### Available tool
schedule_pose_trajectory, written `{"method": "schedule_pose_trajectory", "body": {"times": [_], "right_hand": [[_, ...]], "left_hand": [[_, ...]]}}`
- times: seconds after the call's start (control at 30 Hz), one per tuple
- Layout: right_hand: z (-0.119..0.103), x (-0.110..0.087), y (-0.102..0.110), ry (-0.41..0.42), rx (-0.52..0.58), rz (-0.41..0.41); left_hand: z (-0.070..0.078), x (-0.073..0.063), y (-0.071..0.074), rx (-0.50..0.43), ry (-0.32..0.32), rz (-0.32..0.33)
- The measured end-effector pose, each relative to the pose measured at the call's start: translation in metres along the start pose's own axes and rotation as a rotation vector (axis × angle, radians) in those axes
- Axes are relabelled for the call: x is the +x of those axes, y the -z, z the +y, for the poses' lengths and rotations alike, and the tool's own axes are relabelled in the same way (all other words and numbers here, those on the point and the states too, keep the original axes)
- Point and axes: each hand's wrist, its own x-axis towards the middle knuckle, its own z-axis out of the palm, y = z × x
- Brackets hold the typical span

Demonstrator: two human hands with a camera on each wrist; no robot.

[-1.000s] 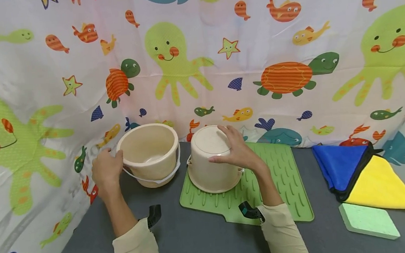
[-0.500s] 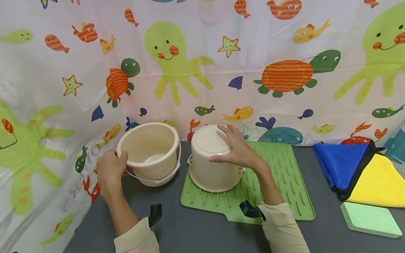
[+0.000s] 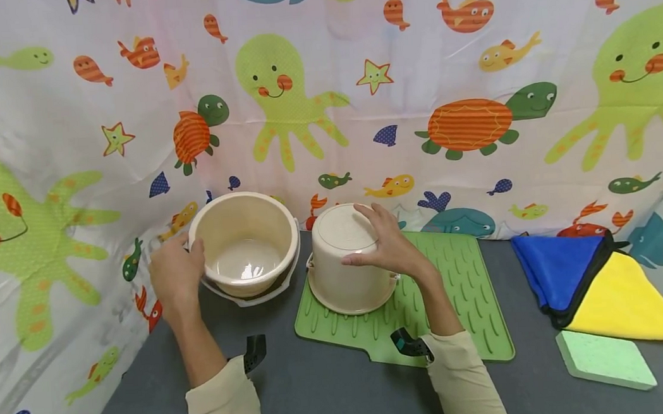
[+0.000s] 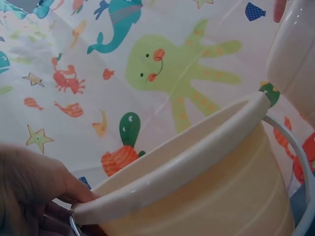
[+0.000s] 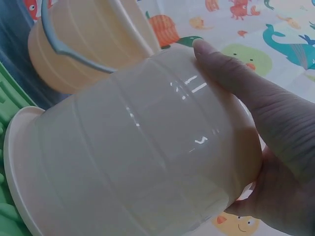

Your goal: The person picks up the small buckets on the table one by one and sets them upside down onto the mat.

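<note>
My left hand point(image 3: 177, 270) grips the left side of the rim of a cream plastic bucket point(image 3: 241, 216). Its mouth faces up and leans towards me, and its white handle point(image 3: 265, 298) hangs round the front. In the left wrist view the thumb lies over the rim near a metal handle joint, the other fingers below and partly hidden. A second cream bucket point(image 3: 344, 282) stands upside down on a ribbed green drying mat point(image 3: 456, 288). Around its raised base, my right hand point(image 3: 390, 241) holds with thumb and fingers spread to either side, as the right wrist view also shows.
On the right of the dark grey table point(image 3: 331, 390) lie a folded blue and yellow cloth point(image 3: 622, 297) with black edging and a pale green sponge point(image 3: 605, 360). A curtain point(image 3: 323, 74) printed with sea animals hangs behind and along the left.
The left bucket has tipped towards me, so more of its inside and floor shows. My left hand has moved with its rim. The right hand and the upturned bucket stay put.
</note>
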Motion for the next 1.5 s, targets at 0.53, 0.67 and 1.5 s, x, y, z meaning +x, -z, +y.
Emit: {"method": "schedule_pose_trajectory", "body": {"times": [0.53, 0.67, 1.5], "right_hand": [[-0.035, -0.002, -0.005, 0.431, -0.079, 0.357], [-0.057, -0.007, -0.006, 0.523, 0.02, 0.396], [-0.091, -0.049, 0.034, 0.581, 0.134, 0.46]], "left_hand": [[0.024, -0.033, 0.023, -0.106, -0.188, 0.33], [0.037, -0.047, 0.029, -0.171, -0.26, 0.382], [0.082, -0.087, 0.038, -0.421, -0.732, 0.438]]}}
